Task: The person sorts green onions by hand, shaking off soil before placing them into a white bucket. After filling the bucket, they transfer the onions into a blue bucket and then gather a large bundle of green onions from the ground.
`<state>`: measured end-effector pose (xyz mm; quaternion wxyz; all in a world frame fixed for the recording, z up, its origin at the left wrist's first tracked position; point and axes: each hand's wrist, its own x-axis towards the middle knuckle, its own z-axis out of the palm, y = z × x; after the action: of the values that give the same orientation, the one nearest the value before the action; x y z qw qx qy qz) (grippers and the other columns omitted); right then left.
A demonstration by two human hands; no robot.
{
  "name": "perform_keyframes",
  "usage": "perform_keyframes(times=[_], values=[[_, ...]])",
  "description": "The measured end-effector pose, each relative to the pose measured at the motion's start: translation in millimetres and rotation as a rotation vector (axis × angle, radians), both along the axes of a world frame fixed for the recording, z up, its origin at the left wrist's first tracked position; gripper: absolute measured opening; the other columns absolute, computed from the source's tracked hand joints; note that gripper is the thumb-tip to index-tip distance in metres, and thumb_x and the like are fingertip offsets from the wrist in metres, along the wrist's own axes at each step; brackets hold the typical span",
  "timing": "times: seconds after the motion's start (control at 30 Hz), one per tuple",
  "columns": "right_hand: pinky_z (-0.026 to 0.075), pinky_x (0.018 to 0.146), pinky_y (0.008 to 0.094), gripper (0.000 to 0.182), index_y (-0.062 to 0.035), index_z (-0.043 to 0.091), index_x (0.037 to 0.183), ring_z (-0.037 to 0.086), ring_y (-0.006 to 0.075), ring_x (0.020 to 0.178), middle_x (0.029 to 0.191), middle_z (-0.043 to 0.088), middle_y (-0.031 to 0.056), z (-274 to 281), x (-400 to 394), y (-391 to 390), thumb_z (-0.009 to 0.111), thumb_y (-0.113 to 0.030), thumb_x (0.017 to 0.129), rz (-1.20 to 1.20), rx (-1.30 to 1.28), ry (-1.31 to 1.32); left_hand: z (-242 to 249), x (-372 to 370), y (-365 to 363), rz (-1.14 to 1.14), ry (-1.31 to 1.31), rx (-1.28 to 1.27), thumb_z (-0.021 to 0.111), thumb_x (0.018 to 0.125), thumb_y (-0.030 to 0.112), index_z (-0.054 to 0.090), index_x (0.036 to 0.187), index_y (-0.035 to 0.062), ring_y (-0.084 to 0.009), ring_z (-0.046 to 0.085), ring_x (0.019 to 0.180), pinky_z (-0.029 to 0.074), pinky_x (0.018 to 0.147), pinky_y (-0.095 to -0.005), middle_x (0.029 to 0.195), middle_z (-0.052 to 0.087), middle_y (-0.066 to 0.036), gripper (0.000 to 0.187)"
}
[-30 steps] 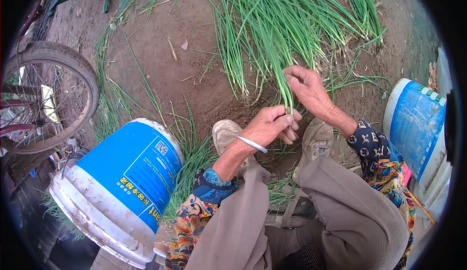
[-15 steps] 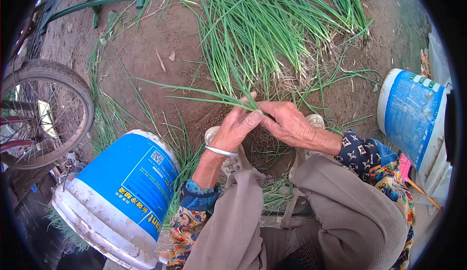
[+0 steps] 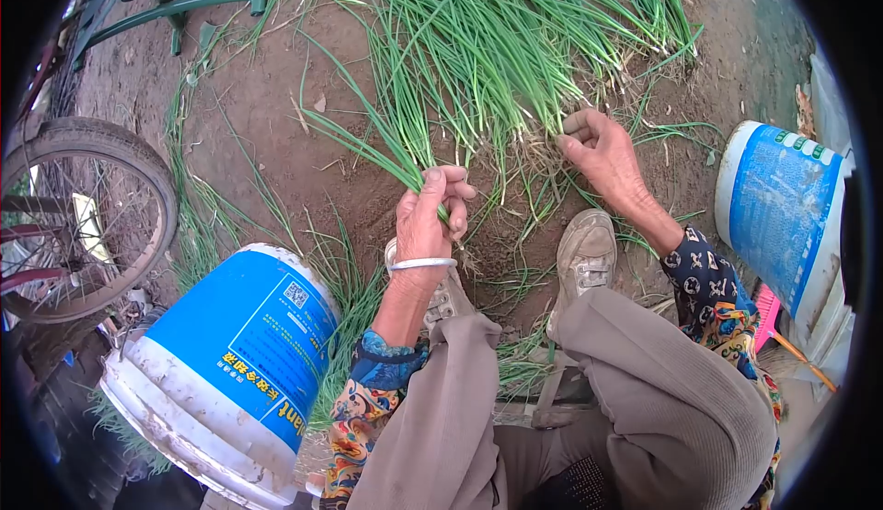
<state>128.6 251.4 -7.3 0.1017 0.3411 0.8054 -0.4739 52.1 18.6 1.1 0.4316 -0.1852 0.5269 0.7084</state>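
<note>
A few long green onions (image 3: pixel 372 153) are gripped in my left hand (image 3: pixel 430 216), their leaves pointing up and left and their roots hanging below the fist. A white bangle circles that wrist. My right hand (image 3: pixel 602 151) is at the root end of the large green onion pile (image 3: pixel 478 59), thumb and fingertips closed around the lower stalks of one or more onions. The pile lies on the brown soil, with its pale roots toward me and its leaves pointing away.
A blue and white bucket (image 3: pixel 244 344) stands at the lower left, another bucket (image 3: pixel 780 206) at the right. A bicycle wheel (image 3: pixel 87 220) and green metal legs (image 3: pixel 175 4) are on the left. My shoes (image 3: pixel 586 252) rest on the soil near loose leaves.
My hands have parted. The right hand moved up and right to the pile's roots, while the left turned more upright and moved slightly left, still holding its onions.
</note>
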Motion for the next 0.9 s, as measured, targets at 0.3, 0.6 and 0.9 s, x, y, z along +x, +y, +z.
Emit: perform_keyframes(times=[0.3,0.6,0.9], values=[[0.044,0.057,0.0199,0.012,-0.0004,0.056,0.094,0.049,0.0029,0.062,0.078,0.055,-0.0028,21.9,6.7,-37.8,0.055,-0.010,0.088,-0.065,-0.508,0.143,10.6,1.8,12.7,-0.082,0.122,-0.070,0.060,0.091,0.027,0.059,0.103,0.0013,-0.0060,0.045,0.052,0.033,0.045,-0.0196,0.078,0.059,-0.003,0.029],[0.049,0.072,0.0415,0.028,0.0026,0.051,0.104,0.059,0.0339,0.082,0.098,0.055,0.0195,8.4,-21.5,-43.6,0.058,-0.010,0.081,0.346,0.238,0.238,14.2,-11.5,1.2,-0.022,0.139,-0.149,0.053,0.094,0.030,0.061,0.097,0.0026,-0.0079,0.050,0.066,0.040,0.059,-0.0227,0.075,0.058,-0.002,0.028],[0.050,0.078,0.0388,0.041,0.0026,0.052,0.111,0.053,0.0281,0.095,0.103,0.051,0.0130,-2.5,-4.7,-89.1,0.059,-0.004,0.071,0.852,0.272,0.411,2.0,-27.5,7.4,-0.006,0.191,0.004,0.050,0.096,0.032,0.060,0.101,0.0000,-0.0157,0.061,0.081,0.050,0.071,-0.0304,0.096,0.064,-0.010,0.034]])
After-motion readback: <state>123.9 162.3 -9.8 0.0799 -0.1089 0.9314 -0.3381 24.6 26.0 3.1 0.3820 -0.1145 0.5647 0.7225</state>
